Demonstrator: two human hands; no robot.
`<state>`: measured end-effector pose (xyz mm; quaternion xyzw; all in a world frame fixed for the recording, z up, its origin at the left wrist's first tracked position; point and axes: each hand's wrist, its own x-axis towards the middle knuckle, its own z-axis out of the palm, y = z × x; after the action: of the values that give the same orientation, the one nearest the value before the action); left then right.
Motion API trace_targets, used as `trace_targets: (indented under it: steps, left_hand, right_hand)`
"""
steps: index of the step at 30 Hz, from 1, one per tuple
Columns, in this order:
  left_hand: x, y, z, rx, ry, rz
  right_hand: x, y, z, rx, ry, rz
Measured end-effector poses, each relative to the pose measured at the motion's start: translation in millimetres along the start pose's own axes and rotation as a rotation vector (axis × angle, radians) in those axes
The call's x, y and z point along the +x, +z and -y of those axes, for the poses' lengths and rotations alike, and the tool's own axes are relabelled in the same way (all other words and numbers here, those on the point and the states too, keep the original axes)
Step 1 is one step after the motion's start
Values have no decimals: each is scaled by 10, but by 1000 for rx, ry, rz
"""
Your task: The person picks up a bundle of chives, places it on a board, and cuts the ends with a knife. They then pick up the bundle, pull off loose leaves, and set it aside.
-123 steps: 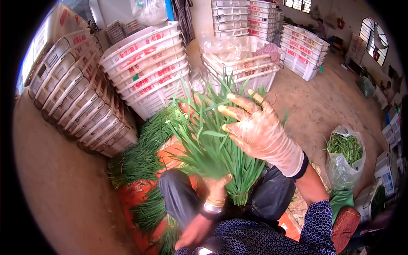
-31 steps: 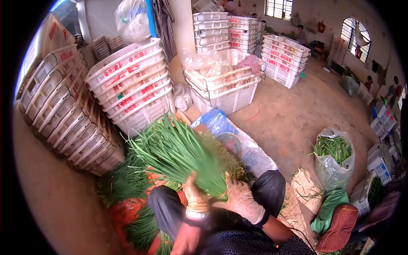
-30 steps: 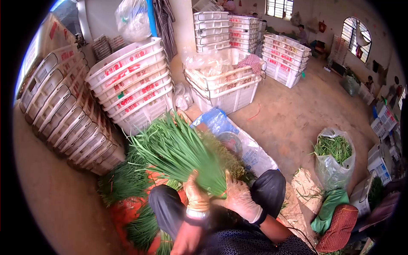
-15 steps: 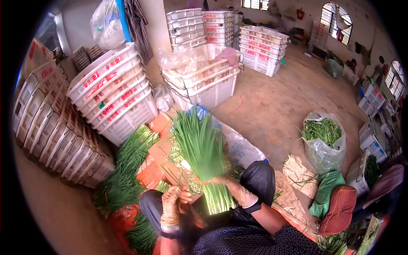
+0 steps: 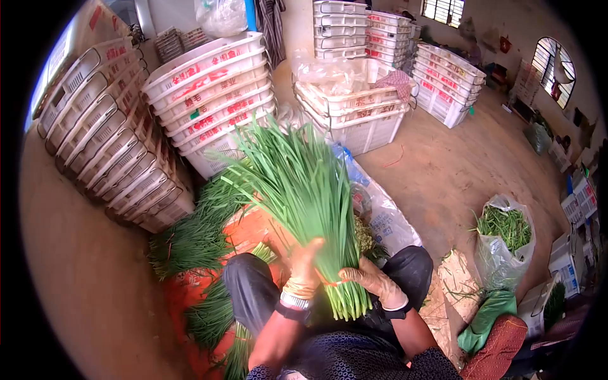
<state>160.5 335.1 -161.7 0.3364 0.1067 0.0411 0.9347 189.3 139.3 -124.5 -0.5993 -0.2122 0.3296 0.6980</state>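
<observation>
A large bunch of garlic chives (image 5: 310,190) stands between my knees, its long green leaves fanning up and away and its pale cut stems toward me. My gloved left hand (image 5: 303,269) is closed on the bunch's left side, with some fingers hidden behind it. From the right, my gloved right hand (image 5: 375,282) grips the lower stems, thumb across the front. A thin orange strip (image 5: 330,283) crosses the stems between the hands; whether it goes all the way round is hidden.
More chive bunches (image 5: 193,237) lie to the left on an orange sheet (image 5: 180,288). Stacked white crates (image 5: 212,95) rise behind them. A clear bag of greens (image 5: 503,231) stands to the right, near a green cloth (image 5: 487,323) and red cushion (image 5: 497,351).
My left hand has moved right from beside the bunch onto it. The bunch's leaves have spread and tilted leftward. My right hand stays at the stems, and the camera view has shifted left.
</observation>
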Motion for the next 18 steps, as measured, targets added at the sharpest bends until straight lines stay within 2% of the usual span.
trace_targets:
  steps: [2,4,10,14,15,18]
  left_hand:
    - [-86,206,-22,69,119,-101]
    - [-154,313,-69,67,160,-103]
    - [-110,81,17,45,190,-52]
    - [-141,85,33,87,252,-45]
    - [-142,122,11,78,269,-32]
    - [-122,170,-49,65,323,-36]
  right_hand:
    - [63,68,64,-101,-25,-80]
    - [65,107,160,-274,-5,-183]
    - [87,170,55,75,-163,-274]
    - [77,109,139,26,-132,-182]
    - [91,38,152,-111,-134,-120]
    - [62,-4,245,-311,-203,-347]
